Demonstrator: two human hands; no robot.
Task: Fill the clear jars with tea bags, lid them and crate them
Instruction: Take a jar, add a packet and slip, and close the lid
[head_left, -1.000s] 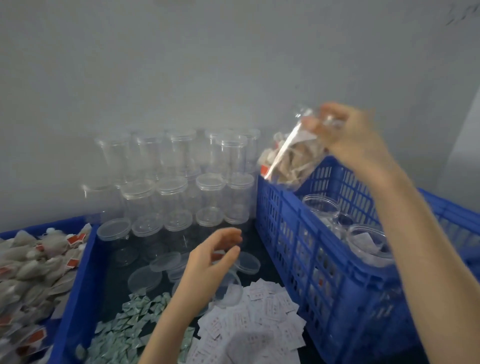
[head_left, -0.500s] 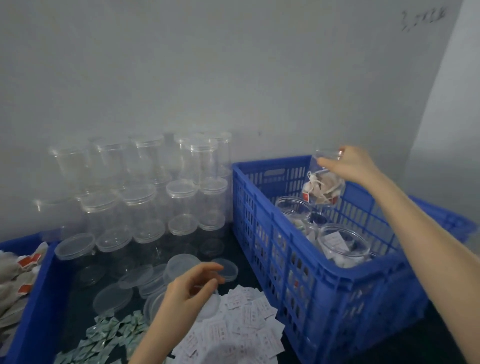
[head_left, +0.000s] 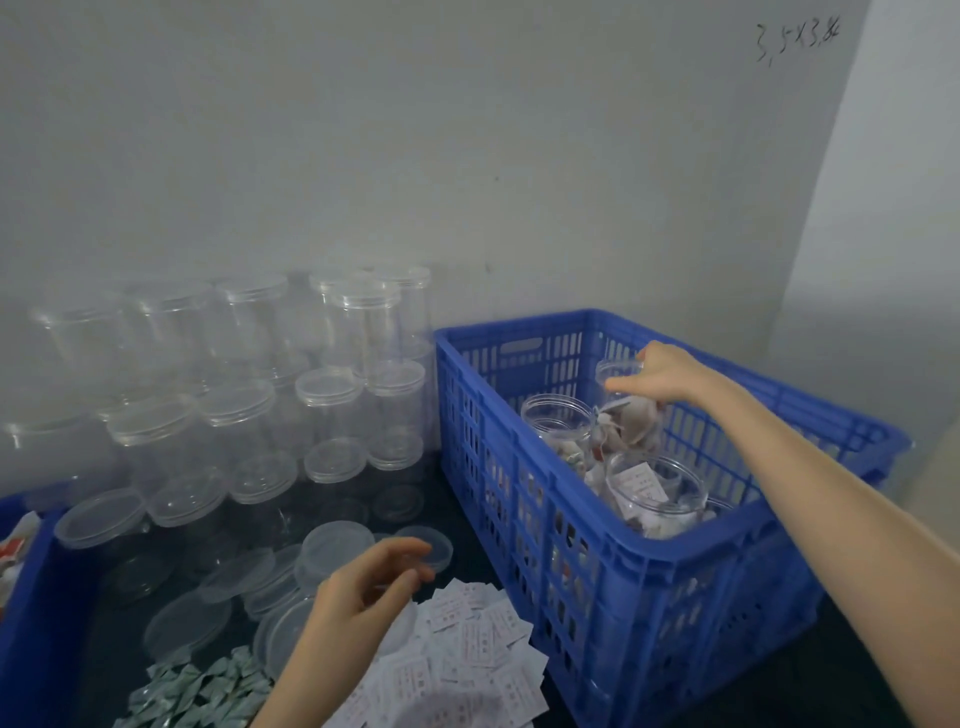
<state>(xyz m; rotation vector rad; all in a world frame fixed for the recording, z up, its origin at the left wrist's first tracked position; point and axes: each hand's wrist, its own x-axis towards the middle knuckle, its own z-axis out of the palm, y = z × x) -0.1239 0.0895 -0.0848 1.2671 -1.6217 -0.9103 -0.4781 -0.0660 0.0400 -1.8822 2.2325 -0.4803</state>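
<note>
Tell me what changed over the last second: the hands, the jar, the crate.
The right hand carried the filled jar from high above the blue crate down into it, beside the jars already there, and still grips it near the top. The left hand kept hovering, fingers loosely curled and holding nothing, over the loose lids and paper slips. The stacked empty jars stayed put.

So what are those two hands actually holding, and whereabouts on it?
The right hand grips a clear jar of tea bags by its top end, over the blue crate. The left hand holds nothing; its fingers hang loosely curled above the loose lids.
</note>
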